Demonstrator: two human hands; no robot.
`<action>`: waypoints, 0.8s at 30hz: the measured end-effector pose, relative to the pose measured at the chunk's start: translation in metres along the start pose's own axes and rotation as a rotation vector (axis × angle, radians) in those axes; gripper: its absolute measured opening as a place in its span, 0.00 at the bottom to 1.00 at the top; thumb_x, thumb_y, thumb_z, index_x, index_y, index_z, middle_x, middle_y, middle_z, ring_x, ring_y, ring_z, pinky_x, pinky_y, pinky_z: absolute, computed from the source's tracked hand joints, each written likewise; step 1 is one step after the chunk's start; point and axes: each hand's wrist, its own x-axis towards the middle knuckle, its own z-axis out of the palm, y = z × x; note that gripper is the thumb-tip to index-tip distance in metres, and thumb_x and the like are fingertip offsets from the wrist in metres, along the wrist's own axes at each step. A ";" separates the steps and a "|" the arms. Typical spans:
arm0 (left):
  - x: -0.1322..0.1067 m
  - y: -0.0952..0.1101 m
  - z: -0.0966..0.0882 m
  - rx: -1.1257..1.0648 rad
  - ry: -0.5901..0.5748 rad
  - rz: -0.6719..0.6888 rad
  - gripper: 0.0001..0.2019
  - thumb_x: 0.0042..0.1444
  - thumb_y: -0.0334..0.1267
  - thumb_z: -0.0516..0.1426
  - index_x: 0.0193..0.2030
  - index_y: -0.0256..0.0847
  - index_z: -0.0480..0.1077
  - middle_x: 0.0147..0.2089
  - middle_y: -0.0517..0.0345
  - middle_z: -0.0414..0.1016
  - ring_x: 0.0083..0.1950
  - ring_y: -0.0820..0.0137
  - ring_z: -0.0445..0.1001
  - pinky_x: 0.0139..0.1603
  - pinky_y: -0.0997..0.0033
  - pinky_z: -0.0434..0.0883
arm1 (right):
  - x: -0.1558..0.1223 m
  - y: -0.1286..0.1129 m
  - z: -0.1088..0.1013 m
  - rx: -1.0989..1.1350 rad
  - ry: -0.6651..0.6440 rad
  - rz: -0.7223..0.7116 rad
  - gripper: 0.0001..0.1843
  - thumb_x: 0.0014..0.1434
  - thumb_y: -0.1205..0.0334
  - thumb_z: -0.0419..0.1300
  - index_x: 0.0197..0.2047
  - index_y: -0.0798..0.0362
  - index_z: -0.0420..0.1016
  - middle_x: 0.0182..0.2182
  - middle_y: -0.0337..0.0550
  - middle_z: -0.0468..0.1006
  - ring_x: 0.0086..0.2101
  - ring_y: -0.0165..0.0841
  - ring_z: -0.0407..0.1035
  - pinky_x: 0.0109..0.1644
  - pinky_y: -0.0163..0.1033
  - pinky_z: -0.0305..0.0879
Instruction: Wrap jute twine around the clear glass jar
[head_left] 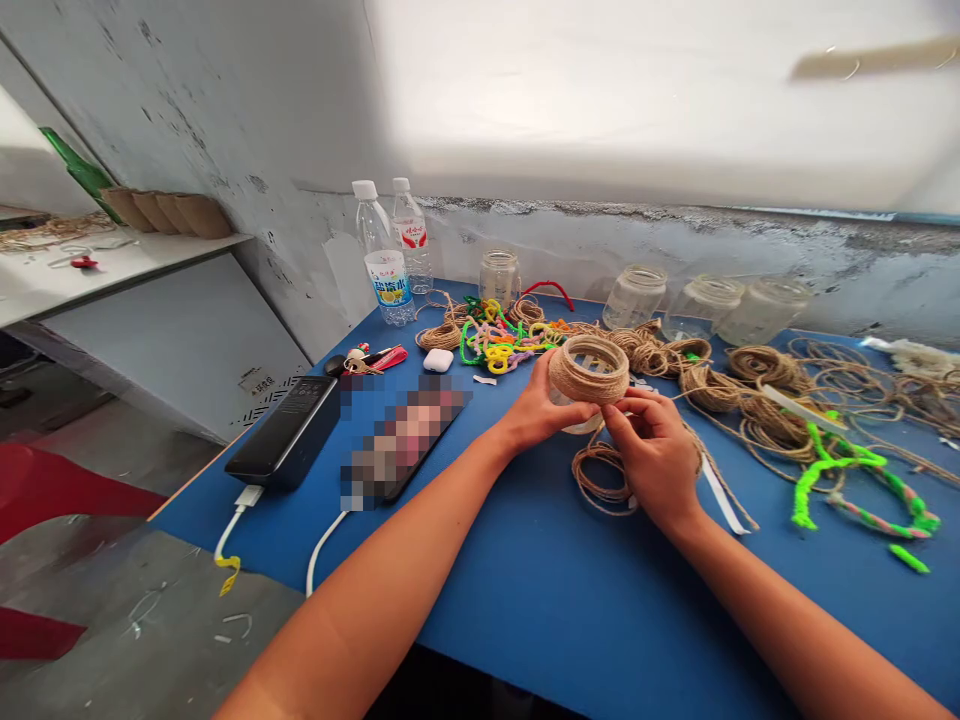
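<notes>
Over the blue bench (540, 580), the left hand (537, 410) was part-curled around a glass jar (582, 427); the right hand (660, 455), nearly closed, appeared to pinch the twine (592, 389) wound on its neck, at five o'clock. A slackened pinch could have let the winding slip; a loose coil (597, 480) at six o'clock could have kinked, or snagged among the hanks (709, 388) at three o'clock.

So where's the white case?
In the head view, the white case is just left of centre on the blue table, between the keys and colourful pipe cleaners.
</notes>
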 end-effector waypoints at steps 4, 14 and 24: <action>0.000 0.000 0.000 -0.004 -0.010 0.008 0.45 0.43 0.48 0.67 0.65 0.40 0.50 0.65 0.48 0.59 0.67 0.59 0.59 0.70 0.59 0.57 | 0.000 -0.001 0.000 -0.009 0.004 -0.008 0.16 0.55 0.47 0.62 0.33 0.53 0.77 0.43 0.49 0.75 0.40 0.35 0.70 0.37 0.39 0.69; 0.000 -0.001 -0.001 0.012 -0.005 -0.027 0.50 0.40 0.51 0.69 0.66 0.43 0.47 0.66 0.48 0.56 0.67 0.59 0.59 0.70 0.58 0.57 | 0.001 0.001 0.000 -0.042 0.008 -0.025 0.17 0.56 0.47 0.62 0.32 0.53 0.77 0.42 0.48 0.75 0.39 0.34 0.70 0.37 0.38 0.68; -0.002 0.009 -0.003 0.083 0.042 -0.051 0.44 0.40 0.46 0.68 0.61 0.40 0.51 0.63 0.47 0.60 0.66 0.58 0.60 0.70 0.59 0.55 | 0.000 0.000 0.000 -0.038 -0.002 -0.003 0.17 0.55 0.46 0.62 0.31 0.53 0.77 0.41 0.47 0.74 0.38 0.34 0.71 0.37 0.38 0.69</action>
